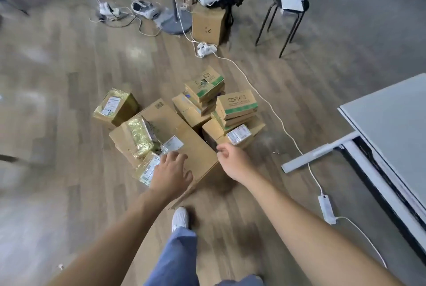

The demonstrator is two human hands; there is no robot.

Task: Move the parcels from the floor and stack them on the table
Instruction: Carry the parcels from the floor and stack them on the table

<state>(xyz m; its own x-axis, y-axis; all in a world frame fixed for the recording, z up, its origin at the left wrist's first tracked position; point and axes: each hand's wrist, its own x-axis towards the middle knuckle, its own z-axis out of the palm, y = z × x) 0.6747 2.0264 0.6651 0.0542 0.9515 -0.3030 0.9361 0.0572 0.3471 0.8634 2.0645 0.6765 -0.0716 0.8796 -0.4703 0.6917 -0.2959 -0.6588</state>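
Note:
A pile of parcels lies on the wooden floor. A large flat cardboard box (182, 142) sits in the middle, with gold-wrapped parcels (139, 137) on its left part and another gold parcel (115, 107) beside it. Small green-printed boxes (237, 103) are stacked behind it. My left hand (170, 174) hovers with spread fingers over the large box's near end, holding nothing. My right hand (232, 161) hangs loosely curled above the box's right edge, empty. The grey table (391, 122) stands at the right.
A white cable and power strip (326, 208) run across the floor between the pile and the table's leg (318, 154). A black stool (288, 11), a tall carton (211, 24), a lamp stand base (175, 24) and another person's feet lie farther back.

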